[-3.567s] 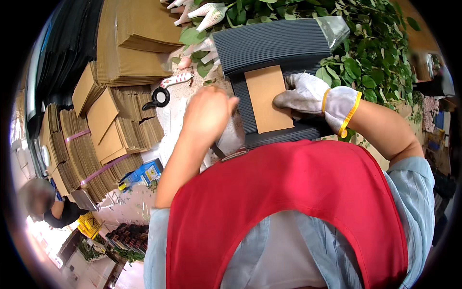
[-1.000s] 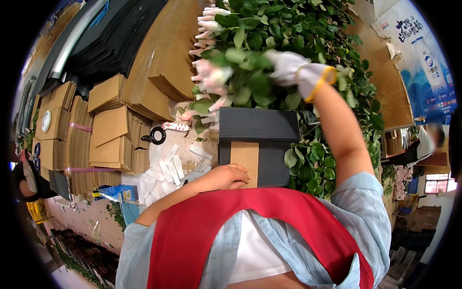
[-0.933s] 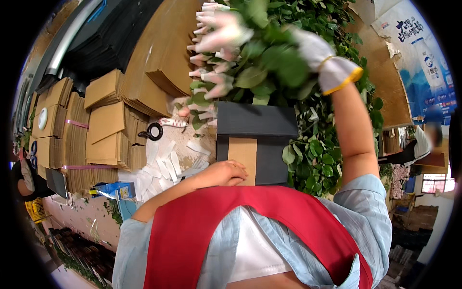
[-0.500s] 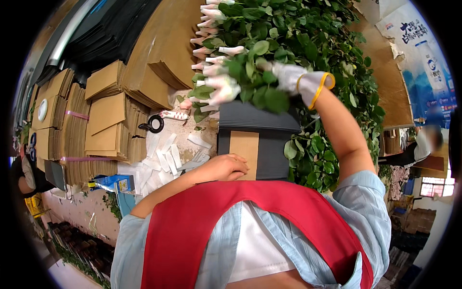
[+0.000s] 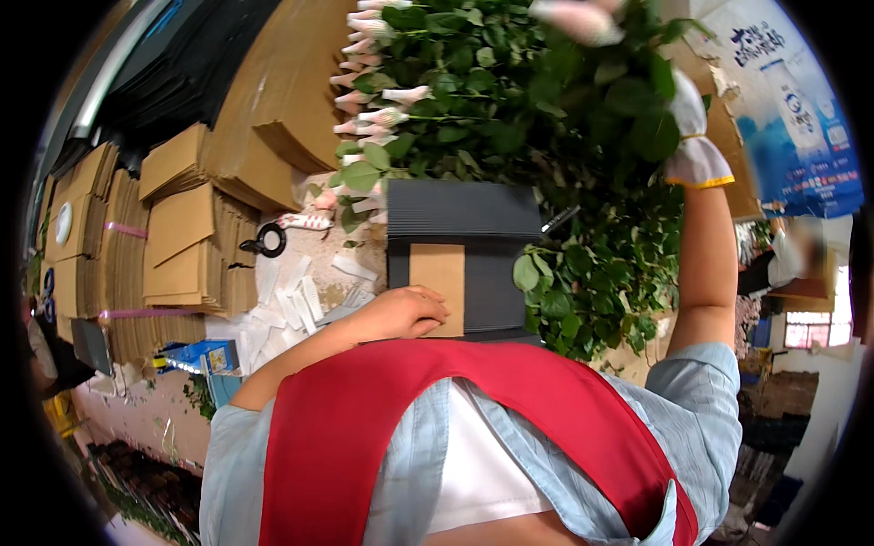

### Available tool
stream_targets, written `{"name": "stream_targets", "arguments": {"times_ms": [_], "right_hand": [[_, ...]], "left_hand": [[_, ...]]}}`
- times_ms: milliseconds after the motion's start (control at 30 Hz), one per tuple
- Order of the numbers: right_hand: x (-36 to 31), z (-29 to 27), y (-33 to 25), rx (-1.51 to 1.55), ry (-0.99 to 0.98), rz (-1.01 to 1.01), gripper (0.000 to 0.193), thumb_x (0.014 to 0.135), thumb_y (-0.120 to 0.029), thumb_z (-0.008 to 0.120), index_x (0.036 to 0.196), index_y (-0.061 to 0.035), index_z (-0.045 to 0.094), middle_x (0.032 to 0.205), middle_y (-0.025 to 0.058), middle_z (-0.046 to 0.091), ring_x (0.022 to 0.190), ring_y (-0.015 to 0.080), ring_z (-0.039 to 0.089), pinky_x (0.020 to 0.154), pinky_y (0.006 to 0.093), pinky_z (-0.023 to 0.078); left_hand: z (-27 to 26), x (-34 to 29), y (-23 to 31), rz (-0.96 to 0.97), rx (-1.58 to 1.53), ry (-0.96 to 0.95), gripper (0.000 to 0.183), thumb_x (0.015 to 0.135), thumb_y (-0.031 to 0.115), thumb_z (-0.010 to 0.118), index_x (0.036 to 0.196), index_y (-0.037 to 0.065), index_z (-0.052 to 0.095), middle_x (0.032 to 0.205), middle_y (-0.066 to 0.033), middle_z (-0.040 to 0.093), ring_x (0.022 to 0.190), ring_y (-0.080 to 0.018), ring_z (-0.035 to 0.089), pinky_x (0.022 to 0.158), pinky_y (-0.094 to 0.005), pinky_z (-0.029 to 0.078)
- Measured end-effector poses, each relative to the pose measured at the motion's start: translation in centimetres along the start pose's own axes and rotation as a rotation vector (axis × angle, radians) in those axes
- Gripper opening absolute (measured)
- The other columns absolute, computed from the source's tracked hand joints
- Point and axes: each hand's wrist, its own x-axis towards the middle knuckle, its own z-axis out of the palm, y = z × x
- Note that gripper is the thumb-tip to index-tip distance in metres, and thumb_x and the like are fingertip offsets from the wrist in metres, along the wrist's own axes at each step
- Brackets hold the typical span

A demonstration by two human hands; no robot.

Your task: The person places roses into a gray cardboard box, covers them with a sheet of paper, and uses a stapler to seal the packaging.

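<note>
My bare left hand lies with its fingers loosely stretched on a tan cardboard strip, which sits on a stack of black corrugated sheets. Raised at the far right, my right hand wears a white glove with a yellow cuff. It is closed on leafy rose stems, whose leaves hide its fingers. A pale pink rose bud in a white net sleeve points left from that bunch, blurred. More netted roses lie in a row, heads to the left, on a broad bed of green leaves.
White net sleeves lie loose left of the sheets, near a black tape roll. Bundled cardboard is stacked at left, beside a blue box. Another person is at the far right.
My right hand has swung up and to the right, carrying the roses away from above the black sheets. My left hand stays on the cardboard strip.
</note>
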Motion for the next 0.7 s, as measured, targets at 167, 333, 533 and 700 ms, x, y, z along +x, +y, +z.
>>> {"name": "stream_targets", "arguments": {"times_ms": [167,333,533,700], "right_hand": [[-2.3,-8.3,2.9,-0.176,0.162,0.295,0.040,0.077,-0.012,0.065,0.116,-0.0124,0.058,0.095,0.0137,0.066,0.084,0.0310,0.064,0.078,0.0366,0.052],[-2.8,-11.7,-0.3,0.203,0.291,0.324,0.037,0.077,-0.013,0.065,0.113,-0.0095,0.059,0.094,0.0136,0.066,0.084,0.0305,0.064,0.077,0.0365,0.051],[-2.6,-2.5,-15.5,1.020,0.045,0.165,0.034,0.076,-0.014,0.065,0.109,-0.0061,0.060,0.093,0.0134,0.066,0.083,0.0298,0.064,0.076,0.0364,0.051],[-6.2,7.8,-27.8,1.482,-0.273,0.186,0.032,0.076,-0.014,0.064,0.106,-0.0032,0.061,0.092,0.0132,0.066,0.083,0.0293,0.064,0.075,0.0363,0.051]], "left_hand": [[0.0,-0.3,0.4,0.000,0.007,0.007,0.015,0.082,0.010,0.064,0.095,0.005,0.069,0.105,-0.0086,0.068,0.111,-0.0275,0.057,0.092,-0.0367,0.047],[-0.2,0.0,0.7,-0.016,0.028,0.026,0.016,0.082,0.011,0.064,0.096,0.005,0.069,0.104,-0.0086,0.068,0.110,-0.0275,0.058,0.092,-0.0366,0.047],[-1.2,-1.0,0.8,-0.055,-0.027,0.054,0.023,0.090,0.017,0.057,0.109,0.006,0.065,0.108,-0.0107,0.067,0.106,-0.0247,0.060,0.091,-0.0337,0.047],[-4.5,-7.4,1.4,0.163,-0.892,0.903,0.053,0.096,0.040,0.047,0.138,0.010,0.039,0.125,-0.0090,0.054,0.102,-0.0186,0.057,0.077,-0.0328,0.048]]}}
